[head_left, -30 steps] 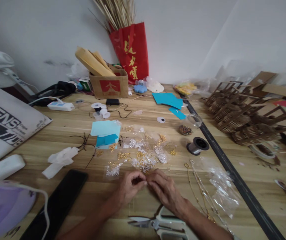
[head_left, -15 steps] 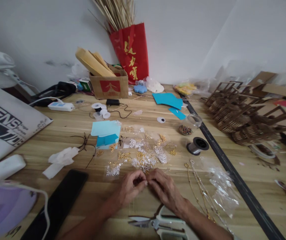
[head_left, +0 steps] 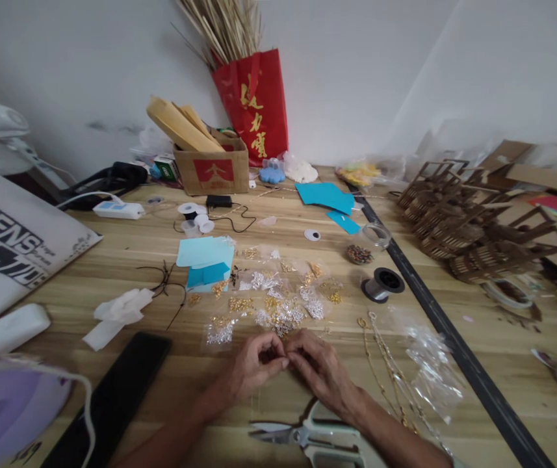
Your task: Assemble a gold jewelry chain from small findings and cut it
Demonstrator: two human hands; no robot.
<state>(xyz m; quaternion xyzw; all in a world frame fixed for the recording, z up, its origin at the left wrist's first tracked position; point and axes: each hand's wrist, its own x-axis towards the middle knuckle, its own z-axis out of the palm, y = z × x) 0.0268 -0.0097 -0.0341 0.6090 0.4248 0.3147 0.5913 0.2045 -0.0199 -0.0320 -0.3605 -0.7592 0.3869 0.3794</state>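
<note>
Two bare hands meet at the lower centre of the frame, low over the wooden table (head_left: 239, 227). The left hand (head_left: 253, 365) curls its index finger and thumb into a loop, while the right hand (head_left: 321, 374) bends its fingers downward from the other side. Their tips come together at one spot; whether they are closed on something, I cannot tell (anything there is too small and blurred to make out).

Just above the fingertips, in the middle of the frame, lies a heap of small silver pieces (head_left: 285, 317), with gold pieces (head_left: 242, 303) to its upper left. Some of these small parts lie on or in clear plastic bags.

Scissors (head_left: 300, 436) rest at the bottom centre, blades apart and pointing left, partly beneath the right forearm. Gold and silver chains (head_left: 388, 359) stretch across the lower right, beside crumpled clear packets (head_left: 431, 367). Higher on the right stand a spool of wire (head_left: 382, 285) and a clear jar (head_left: 381, 238) with beads in its bottom. Pale and bright blue sheets (head_left: 197, 252) overlap left of centre; a dark, flat slab (head_left: 112, 390) lies at the lower left.
</note>
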